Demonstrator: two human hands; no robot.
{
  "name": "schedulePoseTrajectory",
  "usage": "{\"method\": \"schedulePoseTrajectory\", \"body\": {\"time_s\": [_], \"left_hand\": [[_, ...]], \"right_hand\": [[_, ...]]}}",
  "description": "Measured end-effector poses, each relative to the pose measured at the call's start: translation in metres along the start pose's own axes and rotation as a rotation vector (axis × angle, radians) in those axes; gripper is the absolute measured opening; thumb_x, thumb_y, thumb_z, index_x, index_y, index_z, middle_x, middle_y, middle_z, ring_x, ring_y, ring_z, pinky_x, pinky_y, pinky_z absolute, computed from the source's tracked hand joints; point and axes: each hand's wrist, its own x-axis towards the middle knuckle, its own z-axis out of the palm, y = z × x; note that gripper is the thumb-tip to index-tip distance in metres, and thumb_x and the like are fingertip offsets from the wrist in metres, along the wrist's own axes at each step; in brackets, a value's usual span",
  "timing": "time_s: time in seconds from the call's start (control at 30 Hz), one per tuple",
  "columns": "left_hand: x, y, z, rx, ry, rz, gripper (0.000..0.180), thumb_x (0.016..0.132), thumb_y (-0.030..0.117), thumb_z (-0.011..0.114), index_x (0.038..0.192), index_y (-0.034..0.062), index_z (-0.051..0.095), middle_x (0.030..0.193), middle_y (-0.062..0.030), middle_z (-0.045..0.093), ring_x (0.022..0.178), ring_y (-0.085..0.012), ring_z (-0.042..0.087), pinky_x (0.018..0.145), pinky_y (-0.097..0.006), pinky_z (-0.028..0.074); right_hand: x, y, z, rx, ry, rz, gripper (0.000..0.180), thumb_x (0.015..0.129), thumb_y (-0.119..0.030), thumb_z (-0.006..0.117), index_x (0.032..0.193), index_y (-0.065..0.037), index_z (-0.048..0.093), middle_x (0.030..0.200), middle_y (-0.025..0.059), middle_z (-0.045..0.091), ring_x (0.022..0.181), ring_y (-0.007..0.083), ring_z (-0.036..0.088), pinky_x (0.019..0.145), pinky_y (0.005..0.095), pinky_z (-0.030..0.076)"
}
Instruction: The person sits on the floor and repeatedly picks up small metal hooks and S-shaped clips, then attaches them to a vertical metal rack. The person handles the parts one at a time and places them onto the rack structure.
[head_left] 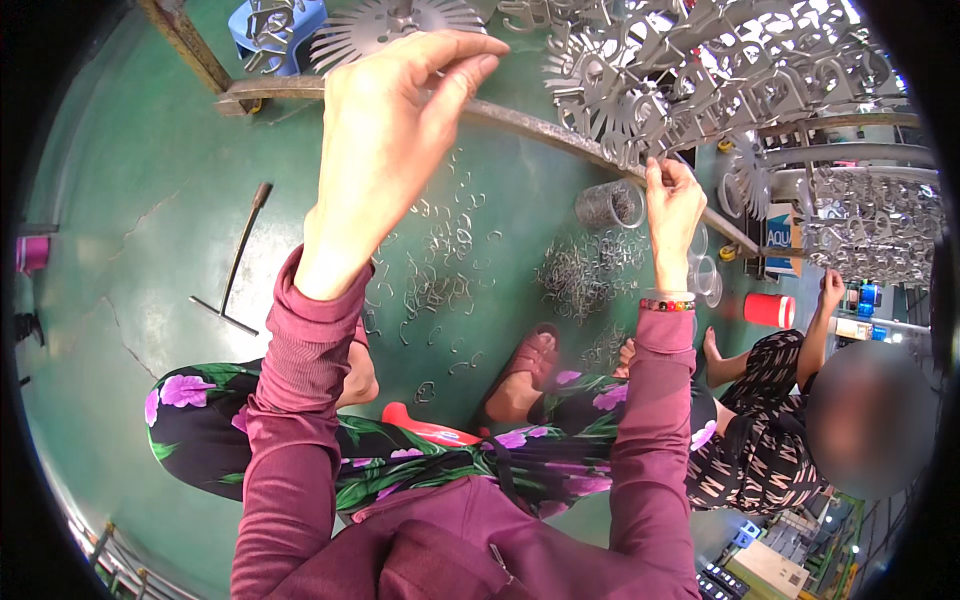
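My left hand is raised in front of a slotted metal disc. Its thumb and index finger come together in a pinch, and I cannot make out anything between them. Farther right, my right hand pinches at the lower edge of a rack hung with many curved metal pieces. Its fingertips meet close to the hanging pieces; whatever they grip is too small to tell. A metal bar of the rack runs behind both hands.
Small metal hooks lie scattered on the green floor, with a denser heap beside a clear tub of hooks. A T-shaped tool lies left. A blue stool holds metal pieces. Another person sits at right near a red container.
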Motion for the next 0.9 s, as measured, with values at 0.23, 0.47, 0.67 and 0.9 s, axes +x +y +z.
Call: {"method": "schedulePoseTrajectory", "body": {"time_s": [0.23,0.47,0.67,0.9], "left_hand": [[-0.003,-0.045,0.009,0.203,-0.589,-0.174,0.019,0.075,0.015,0.068,0.087,-0.0004,0.069,0.074,-0.0146,0.067,0.072,-0.0213,0.066,0.068,-0.033,0.05],[-0.164,-0.196,0.079,0.268,-1.142,-0.536,0.02,0.07,0.02,0.074,0.089,0.0147,0.074,0.085,-0.0055,0.071,0.08,-0.0197,0.068,0.076,-0.032,0.051],[-0.251,-0.203,0.104,0.328,-0.863,-0.354,0.016,0.081,0.019,0.063,0.093,0.0093,0.068,0.089,-0.008,0.068,0.085,-0.0252,0.064,0.077,-0.035,0.049],[-0.265,-0.189,0.115,0.302,-1.025,-0.117,0.015,0.085,0.019,0.058,0.095,0.0101,0.064,0.09,-0.005,0.056,0.094,-0.0233,0.054,0.079,-0.035,0.046]], "right_hand": [[0.005,0.031,-0.002,-0.223,-0.038,-0.173,0.031,0.081,-0.031,0.064,0.085,-0.001,0.068,0.081,0.0196,0.066,0.078,0.0369,0.064,0.069,0.0404,0.049],[0.013,0.032,0.02,-0.07,-0.016,0.055,0.035,0.082,-0.038,0.066,0.093,-0.004,0.07,0.073,0.0101,0.068,0.069,0.0153,0.063,0.068,0.0281,0.047],[0.007,0.04,0.021,-0.122,0.057,0.034,0.033,0.082,-0.037,0.067,0.092,-0.005,0.07,0.075,0.0093,0.068,0.07,0.0142,0.064,0.068,0.0278,0.047],[0.009,0.037,0.021,-0.094,0.083,-0.008,0.033,0.081,-0.036,0.068,0.093,-0.005,0.07,0.074,0.009,0.069,0.069,0.012,0.063,0.068,0.0266,0.047]]}}
